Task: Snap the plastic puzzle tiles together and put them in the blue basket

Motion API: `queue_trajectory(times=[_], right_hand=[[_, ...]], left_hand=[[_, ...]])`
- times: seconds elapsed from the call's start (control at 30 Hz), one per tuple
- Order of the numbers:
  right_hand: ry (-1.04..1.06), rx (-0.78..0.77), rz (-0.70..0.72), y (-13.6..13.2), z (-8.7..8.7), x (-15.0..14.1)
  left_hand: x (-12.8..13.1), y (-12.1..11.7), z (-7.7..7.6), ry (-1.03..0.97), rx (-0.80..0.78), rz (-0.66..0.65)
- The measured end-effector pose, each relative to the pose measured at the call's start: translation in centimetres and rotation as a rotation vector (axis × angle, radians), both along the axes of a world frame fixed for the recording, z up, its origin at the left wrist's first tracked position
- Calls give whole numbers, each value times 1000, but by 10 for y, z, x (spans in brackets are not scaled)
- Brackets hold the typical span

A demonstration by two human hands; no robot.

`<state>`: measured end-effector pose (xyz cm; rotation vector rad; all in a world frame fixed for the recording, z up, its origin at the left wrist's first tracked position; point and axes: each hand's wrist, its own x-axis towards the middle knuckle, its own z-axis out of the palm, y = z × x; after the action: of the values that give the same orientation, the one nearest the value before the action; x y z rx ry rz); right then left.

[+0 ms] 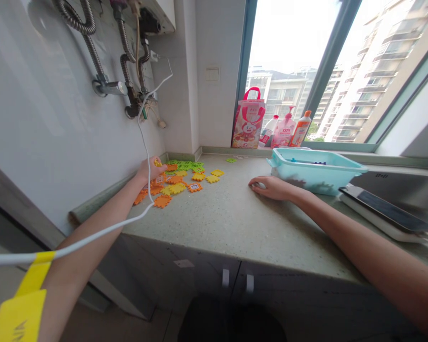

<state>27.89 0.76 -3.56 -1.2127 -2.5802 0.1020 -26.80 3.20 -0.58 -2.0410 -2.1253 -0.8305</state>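
My left hand point(149, 173) is at the far left of the counter, closed on a small yellow puzzle piece point(157, 162) that shows at its fingers. Around and under that hand lie flat, notch-edged plastic puzzle pieces: several orange ones point(162, 201), several yellow ones point(212, 179) and a cluster of green ones point(187, 165) behind. One orange piece point(194, 187) carries a white grid mark. Resting on the counter in front of the blue basin, my right hand point(271, 187) has loosely curved fingers, the thumb apart, and no visible object in it.
A light blue basin point(316, 178) with dark blue items inside stands beside the sink point(406, 190). A phone point(385, 208) lies on a white block. A white cable point(146, 142) hangs across my left arm. Bottles point(282, 133) and a pink bag point(248, 126) line the windowsill.
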Motion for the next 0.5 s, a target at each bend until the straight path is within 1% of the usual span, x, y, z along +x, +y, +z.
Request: queue_trajectory(times=[0.1,0.13,0.33,0.4,0.43,0.47,0.5], right_hand=[[-18,2,-1,1,0,0],[-21,-1,1,0,0,0],[-6,3,-4,-1,0,-1],[-2,9,-4,0,-1,-2],[0,14,-5,0,-1,-2],[3,19,-5,0,-1,-2],[6,21,-7,0,-1,-3]], left_hand=[[6,-5,5,-25,116,74],[8,-7,6,-27,140,80],[13,-17,16,-29,373,59],[10,-19,21,-10,373,52],[8,-19,22,9,333,38],[5,-19,24,44,252,29],[1,-19,25,92,131,28]])
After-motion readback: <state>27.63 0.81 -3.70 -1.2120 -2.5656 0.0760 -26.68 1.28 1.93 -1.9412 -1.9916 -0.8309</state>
